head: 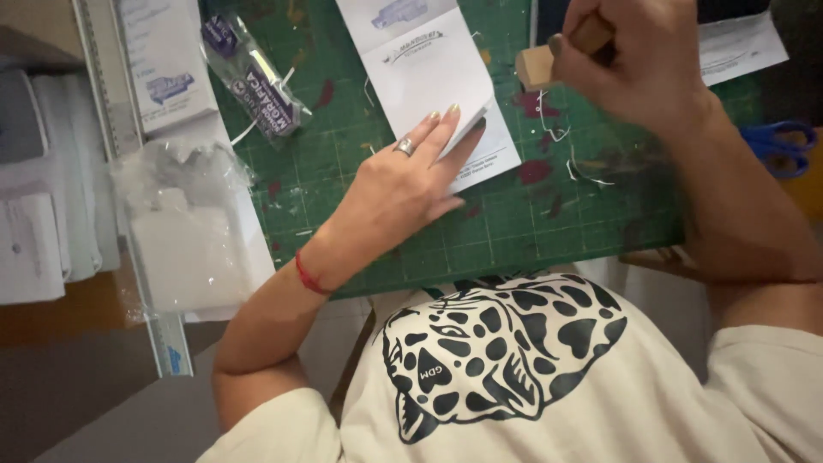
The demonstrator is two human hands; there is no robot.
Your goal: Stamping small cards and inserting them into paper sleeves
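Note:
My left hand lies flat on a green cutting mat, fingertips pressing the lower right part of a white printed paper sheet. It wears a ring, and a red string circles the wrist. My right hand hovers above the mat's upper right, closed around a wooden stamp with a square block base. The stamp sits just right of the paper, a little above the mat.
A clear packet with a dark label lies on the mat's upper left. White boxes, plastic wrap and a metal ruler lie left of the mat. Blue scissors rest at the right edge. Red ink spots and thread bits dot the mat.

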